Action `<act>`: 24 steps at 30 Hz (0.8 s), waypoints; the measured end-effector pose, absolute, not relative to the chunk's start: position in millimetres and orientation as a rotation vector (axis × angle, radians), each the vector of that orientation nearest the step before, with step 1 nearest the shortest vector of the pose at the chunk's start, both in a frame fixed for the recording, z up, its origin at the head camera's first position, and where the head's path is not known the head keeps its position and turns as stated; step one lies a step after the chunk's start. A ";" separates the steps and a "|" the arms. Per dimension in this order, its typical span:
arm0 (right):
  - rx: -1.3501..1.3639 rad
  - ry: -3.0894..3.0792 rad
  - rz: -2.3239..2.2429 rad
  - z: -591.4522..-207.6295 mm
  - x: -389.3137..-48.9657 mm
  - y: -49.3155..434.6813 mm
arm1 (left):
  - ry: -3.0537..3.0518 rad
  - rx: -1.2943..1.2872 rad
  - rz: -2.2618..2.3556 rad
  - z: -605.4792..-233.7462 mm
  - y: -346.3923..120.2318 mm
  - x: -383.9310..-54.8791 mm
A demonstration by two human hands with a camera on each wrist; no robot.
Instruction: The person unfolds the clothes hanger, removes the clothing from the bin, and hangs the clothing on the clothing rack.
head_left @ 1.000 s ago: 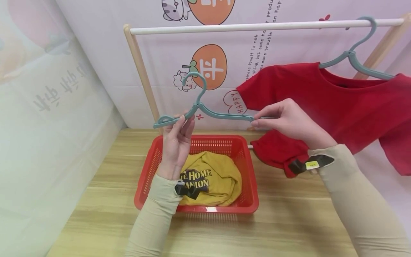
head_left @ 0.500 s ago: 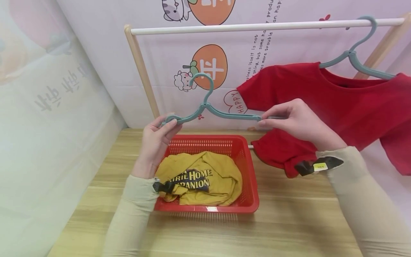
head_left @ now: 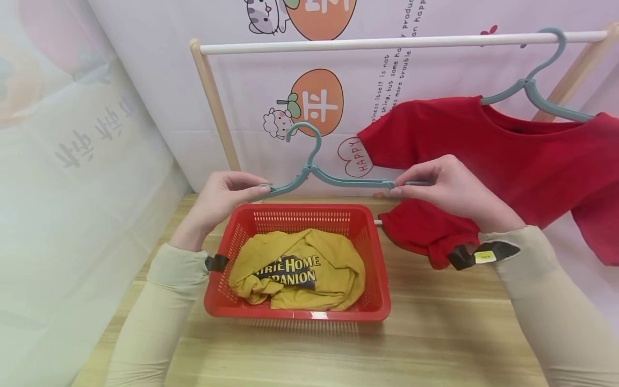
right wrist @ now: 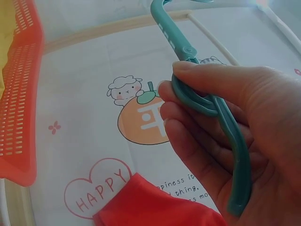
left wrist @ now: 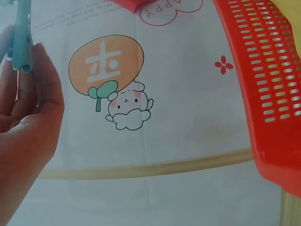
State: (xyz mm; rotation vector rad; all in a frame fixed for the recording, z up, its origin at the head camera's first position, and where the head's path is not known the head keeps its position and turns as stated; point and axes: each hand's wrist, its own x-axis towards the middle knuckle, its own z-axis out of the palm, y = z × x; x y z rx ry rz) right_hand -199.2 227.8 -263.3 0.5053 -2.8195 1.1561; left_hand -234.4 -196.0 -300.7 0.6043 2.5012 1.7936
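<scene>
A teal plastic hanger [head_left: 355, 183] is held up level above the basket, its hook pointing upward. My left hand [head_left: 217, 194] pinches its left end between thumb and fingers. The right hand [head_left: 447, 185] grips the other end; in the right wrist view, thumb and fingers of that hand [right wrist: 268, 108] close round the looped, folded end of the hanger [right wrist: 240, 155]. Only the tip of the hanger [left wrist: 21, 42] shows by my left hand [left wrist: 33, 122] in the left wrist view. Below lies a crumpled yellow shirt [head_left: 333, 269] with dark lettering, inside the red basket [head_left: 309, 314].
A rack with a white rail [head_left: 338, 45] and wooden posts stands behind. On its right side a red T-shirt [head_left: 483, 156] hangs from a second teal hanger [head_left: 561, 110]. Red cloth [head_left: 420, 228] hangs low beside the basket. The wooden table [head_left: 338, 355] lies beneath.
My left hand has slid outward from the middle of the hanger's left arm to its end. The hanger has shifted right, then dropped slightly; the right hand moved with it, still gripping.
</scene>
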 end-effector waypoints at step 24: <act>0.434 -2.756 1.168 -268.6 -198.5 248.3 | 1.827 0.588 2.684 -319.1 -199.0 -237.2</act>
